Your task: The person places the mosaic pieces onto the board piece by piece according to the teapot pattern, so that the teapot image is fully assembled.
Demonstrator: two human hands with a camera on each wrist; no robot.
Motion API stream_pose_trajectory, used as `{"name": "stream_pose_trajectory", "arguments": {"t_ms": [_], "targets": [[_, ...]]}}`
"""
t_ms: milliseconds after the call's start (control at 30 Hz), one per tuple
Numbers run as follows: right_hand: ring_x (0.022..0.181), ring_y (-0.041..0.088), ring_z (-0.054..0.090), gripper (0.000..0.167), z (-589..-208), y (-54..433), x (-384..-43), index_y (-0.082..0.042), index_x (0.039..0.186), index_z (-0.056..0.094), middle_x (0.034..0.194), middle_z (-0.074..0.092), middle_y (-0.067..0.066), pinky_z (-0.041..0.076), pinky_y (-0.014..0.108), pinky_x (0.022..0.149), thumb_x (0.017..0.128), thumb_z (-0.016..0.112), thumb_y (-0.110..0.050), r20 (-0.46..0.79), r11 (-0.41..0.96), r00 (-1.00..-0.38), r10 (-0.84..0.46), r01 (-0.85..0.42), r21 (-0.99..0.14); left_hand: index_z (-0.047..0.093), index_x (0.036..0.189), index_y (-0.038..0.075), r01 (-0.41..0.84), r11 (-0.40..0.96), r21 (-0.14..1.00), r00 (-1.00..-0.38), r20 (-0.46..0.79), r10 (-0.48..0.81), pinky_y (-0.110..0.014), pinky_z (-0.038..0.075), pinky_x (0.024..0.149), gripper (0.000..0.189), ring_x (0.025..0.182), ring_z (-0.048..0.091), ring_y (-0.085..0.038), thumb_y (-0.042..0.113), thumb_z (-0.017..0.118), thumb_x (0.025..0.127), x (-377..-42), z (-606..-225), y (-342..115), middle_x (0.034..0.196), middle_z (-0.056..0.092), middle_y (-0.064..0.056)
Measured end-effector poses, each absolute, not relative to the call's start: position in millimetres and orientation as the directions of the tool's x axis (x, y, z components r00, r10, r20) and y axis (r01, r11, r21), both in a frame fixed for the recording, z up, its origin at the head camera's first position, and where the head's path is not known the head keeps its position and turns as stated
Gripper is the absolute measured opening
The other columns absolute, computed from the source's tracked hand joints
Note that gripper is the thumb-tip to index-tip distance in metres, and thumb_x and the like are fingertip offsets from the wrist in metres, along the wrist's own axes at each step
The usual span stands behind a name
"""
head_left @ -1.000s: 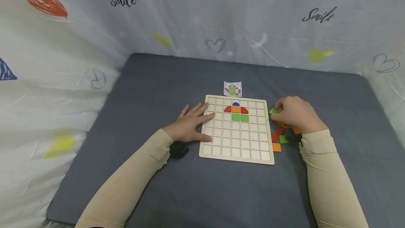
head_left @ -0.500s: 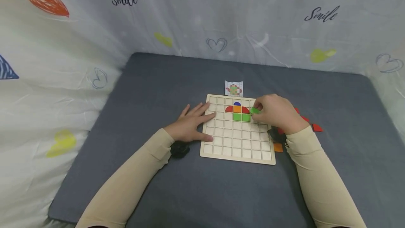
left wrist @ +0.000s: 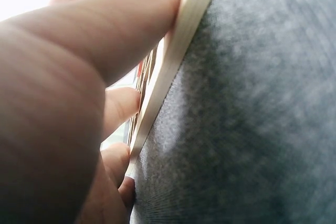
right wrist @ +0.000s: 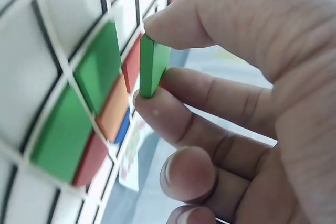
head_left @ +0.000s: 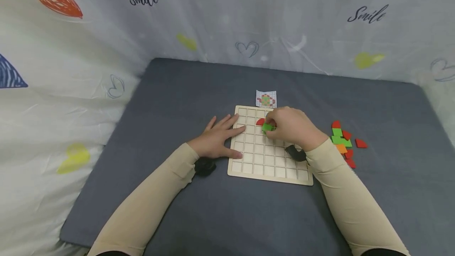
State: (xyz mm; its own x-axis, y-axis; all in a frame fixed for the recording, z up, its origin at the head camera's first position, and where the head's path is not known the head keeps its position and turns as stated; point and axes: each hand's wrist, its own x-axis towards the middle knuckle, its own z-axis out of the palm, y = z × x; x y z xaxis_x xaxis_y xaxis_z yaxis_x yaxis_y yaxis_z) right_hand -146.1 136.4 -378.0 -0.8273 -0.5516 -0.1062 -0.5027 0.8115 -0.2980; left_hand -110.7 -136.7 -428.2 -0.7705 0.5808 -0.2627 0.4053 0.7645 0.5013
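Green tile (right wrist: 155, 69) is in the right hand (head_left: 291, 125), pinched by opposite edges: thumb on one, fingertips on the other. It is tilted over the board (head_left: 270, 173); gap to the board unclear. Looks thin, stiff and light, likely wood or plastic, not fragile. Smooth faces could slip, so edge hold is best, broad face left free. Should stand a firm pinch; probably turns easily between fingertips.

Left hand (head_left: 215, 141) spread, fingers and thumb on the board's near-side edge. Board seems rigid, light enough to slide if not steadied.

Close beside right fingertips: two set green tiles (right wrist: 100, 69), an orange tile (right wrist: 113, 108), a blue piece (right wrist: 122, 127) and red pieces (right wrist: 92, 161), each in its cell. These plus the cell ridges crowd the fingertips; knuckles hide part of them from the head view. Pattern card (head_left: 266, 99) just beyond the right hand. Loose tiles (head_left: 346, 142), red, green, orange, lie right of that hand on the desk (head_left: 192, 86), clear of the fingers.
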Motion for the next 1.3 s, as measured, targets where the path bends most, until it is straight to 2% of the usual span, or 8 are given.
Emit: {"name": "stream_pose_trajectory", "arguments": {"t_ms": [67,167,300,567,800,1000,1300], "targets": [[0.070,0.016,0.055,0.010,-379.8,132.1,-145.1,-0.015,0.094,0.078,0.075,0.063,-0.006,0.045,0.034,0.060,0.084,0.075,-0.017,-0.096,0.799,-0.818,-0.568,-0.519,-0.303,0.029,0.167,0.034,0.410,0.763,0.500,-0.771,-0.257,0.582,-0.053,-0.016,0.127,0.095,0.163,-0.008,-0.020,0.070,0.071,0.090,-110.4,-428.2,-136.9,0.177,-0.004,0.005],[0.082,0.017,0.064,0.020,-383.5,127.4,-143.7,-0.013,0.103,0.081,0.093,0.074,-0.004,0.054,0.038,0.073,0.084,0.074,-0.016,-0.090,0.786,-0.809,-0.581,-0.530,-0.318,0.029,0.167,0.034,0.418,0.762,0.495,-0.773,-0.247,0.585,-0.053,-0.015,0.128,0.094,0.164,-0.007,-0.020,0.070,0.070,0.090,-110.3,-428.9,-137.3,0.177,-0.004,0.005],[0.093,0.018,0.066,0.031,-389.6,124.2,-141.9,-0.010,0.115,0.080,0.112,0.075,0.001,0.057,0.041,0.084,0.085,0.074,-0.015,-0.111,0.779,-0.800,-0.590,-0.528,-0.338,0.029,0.167,0.035,0.417,0.764,0.492,-0.771,-0.254,0.584,-0.053,-0.015,0.127,0.094,0.164,-0.007,-0.020,0.070,0.070,0.090,-108.9,-429.5,-137.6,0.177,-0.004,0.004],[0.091,0.018,0.065,0.032,-396.6,123.6,-139.5,-0.009,0.119,0.079,0.111,0.073,0.002,0.056,0.040,0.084,0.088,0.075,-0.013,-0.123,0.770,-0.790,-0.601,-0.530,-0.355,0.030,0.167,0.032,0.417,0.761,0.497,-0.769,-0.254,0.587,-0.055,-0.013,0.128,0.094,0.164,-0.005,-0.022,0.068,0.071,0.091,-106.5,-430.7,-135.7,0.178,-0.003,0.002],[0.091,0.019,0.065,0.026,-394.2,122.1,-141.0,-0.007,0.120,0.079,0.112,0.073,0.005,0.057,0.040,0.083,0.095,0.074,-0.014,-0.097,0.763,-0.788,-0.608,-0.547,-0.345,0.029,0.167,0.032,0.412,0.759,0.504,-0.771,-0.251,0.586,-0.053,-0.016,0.128,0.095,0.164,-0.005,-0.022,0.067,0.072,0.090,-108.0,-427.6,-136.6,0.178,-0.003,0.003],[0.095,0.020,0.067,0.026,-394.7,123.5,-141.7,-0.008,0.121,0.079,0.114,0.073,0.006,0.058,0.041,0.084,0.096,0.076,-0.015,-0.100,0.763,-0.788,-0.607,-0.543,-0.351,0.029,0.167,0.033,0.408,0.756,0.512,-0.770,-0.252,0.586,-0.053,-0.016,0.127,0.095,0.164,-0.007,-0.021,0.067,0.072,0.090,-108.9,-428.2,-136.9,0.178,-0.004,0.003],[0.101,0.023,0.070,0.020,-392.5,124.6,-140.0,-0.009,0.114,0.082,0.114,0.075,0.005,0.059,0.043,0.088,0.095,0.079,-0.014,-0.101,0.768,-0.795,-0.598,-0.532,-0.356,0.031,0.167,0.032,0.414,0.753,0.512,-0.769,-0.246,0.590,-0.054,-0.015,0.127,0.095,0.164,-0.005,-0.022,0.068,0.072,0.090,-109.3,-428.1,-137.2,0.178,-0.002,0.003]]}}
